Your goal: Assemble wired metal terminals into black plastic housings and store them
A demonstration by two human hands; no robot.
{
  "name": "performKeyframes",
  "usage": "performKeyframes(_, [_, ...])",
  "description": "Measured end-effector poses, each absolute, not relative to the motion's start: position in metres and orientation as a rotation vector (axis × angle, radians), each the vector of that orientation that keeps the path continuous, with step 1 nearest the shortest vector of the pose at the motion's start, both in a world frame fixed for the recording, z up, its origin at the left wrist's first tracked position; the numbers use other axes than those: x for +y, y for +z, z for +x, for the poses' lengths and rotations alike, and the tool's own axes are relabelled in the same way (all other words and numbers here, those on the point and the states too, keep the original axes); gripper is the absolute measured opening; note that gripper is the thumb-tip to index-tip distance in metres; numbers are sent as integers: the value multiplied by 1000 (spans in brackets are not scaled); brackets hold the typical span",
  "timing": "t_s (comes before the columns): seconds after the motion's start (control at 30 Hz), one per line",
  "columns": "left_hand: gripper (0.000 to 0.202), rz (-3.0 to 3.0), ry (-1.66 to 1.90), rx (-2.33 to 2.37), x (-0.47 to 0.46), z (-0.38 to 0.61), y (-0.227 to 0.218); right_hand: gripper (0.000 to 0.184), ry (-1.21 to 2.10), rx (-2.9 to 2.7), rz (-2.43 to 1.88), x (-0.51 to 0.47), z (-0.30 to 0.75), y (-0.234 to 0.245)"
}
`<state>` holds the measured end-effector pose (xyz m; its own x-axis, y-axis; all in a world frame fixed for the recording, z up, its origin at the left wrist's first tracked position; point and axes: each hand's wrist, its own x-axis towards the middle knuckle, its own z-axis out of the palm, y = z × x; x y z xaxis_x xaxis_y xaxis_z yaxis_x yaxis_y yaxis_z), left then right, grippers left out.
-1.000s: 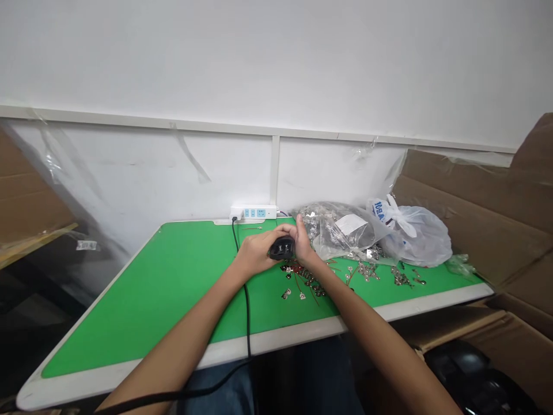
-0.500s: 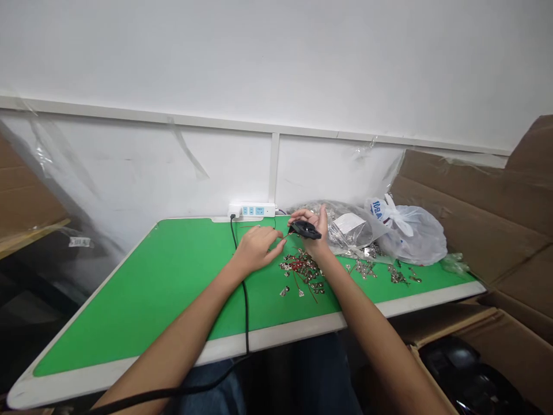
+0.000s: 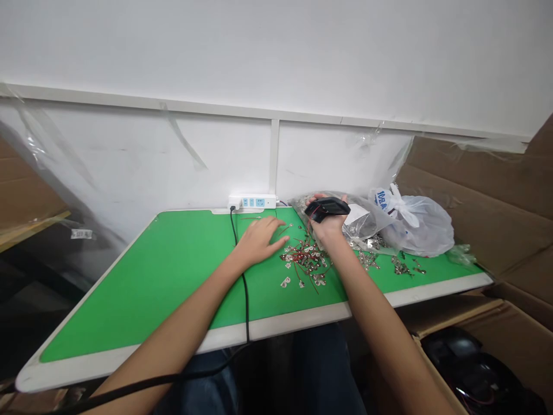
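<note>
My right hand [image 3: 328,226] is raised a little above the green mat [image 3: 173,276] and grips a small black part [image 3: 327,208] with thin red wires hanging from it. My left hand [image 3: 260,237] lies open on the mat, fingers stretched toward a scatter of small metal terminals with red wires [image 3: 305,266]. A black power cable [image 3: 242,271] runs under my left wrist.
A white power strip [image 3: 253,202] sits at the mat's back edge. A clear bag of metal parts [image 3: 358,222] and a tied white plastic bag [image 3: 421,230] lie at the right. Cardboard [image 3: 484,202] stands at the right, with black items in a box [image 3: 475,369] below.
My two hands held the black part together; now the right hand alone has lifted it up and back, and the left hand has let go and settled open on the mat.
</note>
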<state>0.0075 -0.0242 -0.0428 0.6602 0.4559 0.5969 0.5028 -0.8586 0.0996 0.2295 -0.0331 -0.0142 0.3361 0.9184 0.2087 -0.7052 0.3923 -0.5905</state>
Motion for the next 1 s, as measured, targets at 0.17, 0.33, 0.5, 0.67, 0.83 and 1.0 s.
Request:
performKeyframes(0.17, [43, -2889, -1087, -929, -24, 9, -43, 69, 1067, -582, -510, -28, 223, -19])
performKeyframes(0.33, [38, -2990, -1172, -968, -23, 10, -41, 76, 962, -788, -674, -26, 216, -22])
performKeyframes(0.5, [36, -2836, -1557, -1131, -18, 9, -38, 73, 875, -1069, -750, -33, 207, -22])
performKeyframes(0.67, [36, -2803, -1700, -1037, -33, 10, -28, 76, 797, -1230, -764, -36, 199, -25])
performKeyframes(0.83, [55, -2930, -1639, -1287, -38, 6, -16, 65, 311, -1435, -926, -40, 207, -28])
performKeyframes(1.0, [63, -3347, -1308, -1722, -29, 7, -18, 47, -64, -1564, -1033, -43, 210, -30])
